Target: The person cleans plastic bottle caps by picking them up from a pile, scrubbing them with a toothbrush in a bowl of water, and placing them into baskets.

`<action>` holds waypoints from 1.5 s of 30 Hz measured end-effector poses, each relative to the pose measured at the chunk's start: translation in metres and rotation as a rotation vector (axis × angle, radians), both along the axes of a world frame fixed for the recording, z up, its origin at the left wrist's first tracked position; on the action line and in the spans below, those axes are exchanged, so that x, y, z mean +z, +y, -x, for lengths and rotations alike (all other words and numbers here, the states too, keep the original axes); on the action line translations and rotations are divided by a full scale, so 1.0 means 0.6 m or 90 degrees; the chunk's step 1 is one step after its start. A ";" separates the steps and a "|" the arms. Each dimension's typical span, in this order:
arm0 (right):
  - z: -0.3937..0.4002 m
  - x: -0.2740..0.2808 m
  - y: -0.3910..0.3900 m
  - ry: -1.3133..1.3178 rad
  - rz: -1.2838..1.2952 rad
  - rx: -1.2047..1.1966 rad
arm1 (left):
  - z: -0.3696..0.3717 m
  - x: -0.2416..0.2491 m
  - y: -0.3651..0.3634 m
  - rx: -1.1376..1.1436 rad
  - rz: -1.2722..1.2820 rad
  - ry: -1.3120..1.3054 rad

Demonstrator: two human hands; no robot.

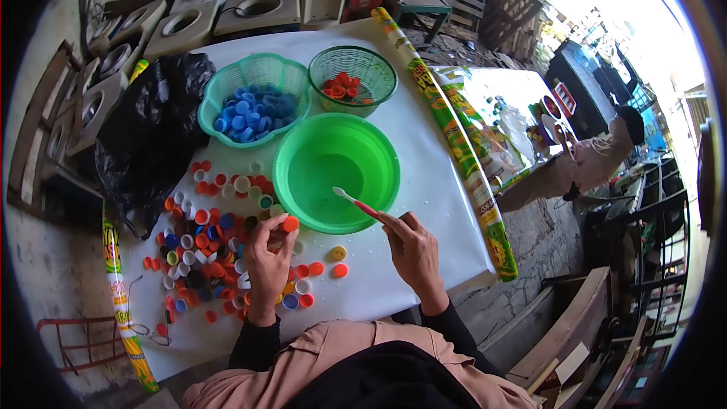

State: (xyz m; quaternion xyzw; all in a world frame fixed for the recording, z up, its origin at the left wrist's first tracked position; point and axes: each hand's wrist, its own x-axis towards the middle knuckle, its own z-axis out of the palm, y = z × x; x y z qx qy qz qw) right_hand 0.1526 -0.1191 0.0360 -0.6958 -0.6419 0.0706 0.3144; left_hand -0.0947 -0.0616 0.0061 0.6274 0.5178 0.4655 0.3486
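Observation:
Between the fingertips of my left hand point(268, 261) is an orange-red bottle cap point(291, 223), held beside the near left rim of a green basin point(282, 198). My right hand point(413, 251) grips a toothbrush point(356, 204) with a red-pink handle, its white head over the basin. Water appears to lie in the basin. Loose bottle caps point(201, 242) in red, white, blue and other colours spread across the table left of my left hand. Behind the basin stand a light-green basket point(216, 79) of blue caps and a dark-green basket point(354, 55) with red caps.
A black plastic bag point(151, 129) lies on the white-covered table point(424, 235) at left. Rolled printed sheeting point(447, 113) edges the table's right side. Another person point(583, 163) works at a second table on the right. Speaker-like boxes point(257, 11) stand behind.

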 end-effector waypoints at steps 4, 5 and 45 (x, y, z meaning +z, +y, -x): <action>0.005 0.000 0.004 0.000 -0.010 -0.010 | 0.004 0.002 -0.002 0.009 -0.011 0.002; 0.006 0.002 0.007 0.003 -0.016 -0.011 | 0.005 0.001 -0.002 0.011 -0.014 0.007; -0.005 0.005 -0.022 0.121 -0.035 -0.042 | -0.083 0.022 0.096 -0.137 0.059 -0.006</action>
